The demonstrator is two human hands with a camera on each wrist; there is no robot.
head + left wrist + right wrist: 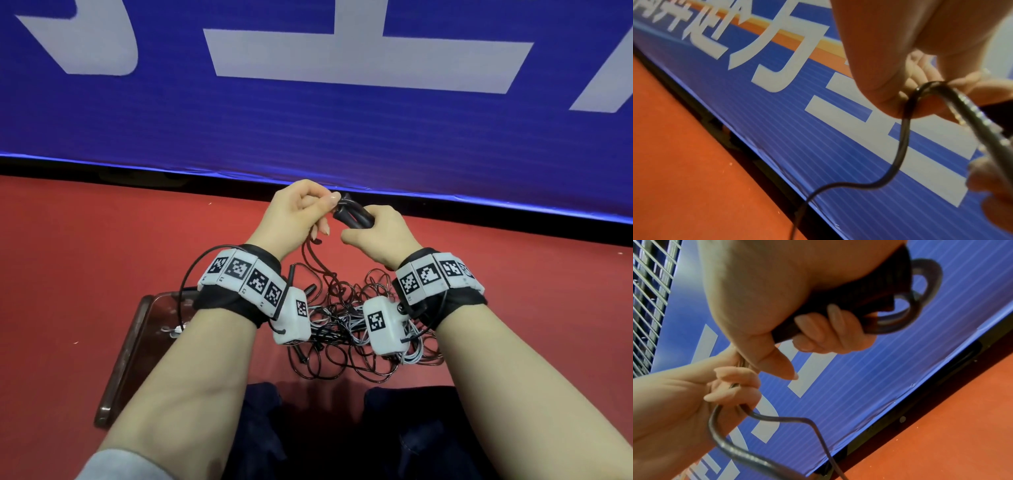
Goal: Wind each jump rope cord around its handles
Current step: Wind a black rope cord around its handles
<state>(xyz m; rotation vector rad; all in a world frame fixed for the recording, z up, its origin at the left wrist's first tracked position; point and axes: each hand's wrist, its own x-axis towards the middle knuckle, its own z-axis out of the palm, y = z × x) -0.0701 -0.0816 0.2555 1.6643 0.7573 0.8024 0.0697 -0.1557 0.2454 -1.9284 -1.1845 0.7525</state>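
My right hand grips two black jump rope handles held side by side, above the red floor. In the right wrist view the handles lie under the curled fingers, and cord loops curl off their far end. My left hand pinches the black cord just left of the handles. The cord hangs down from those fingers to a tangled pile of black and white cords on the floor between my wrists.
A blue banner with white characters stands close behind my hands. A dark brown tray lies on the red floor at the left. My dark trouser legs are at the bottom.
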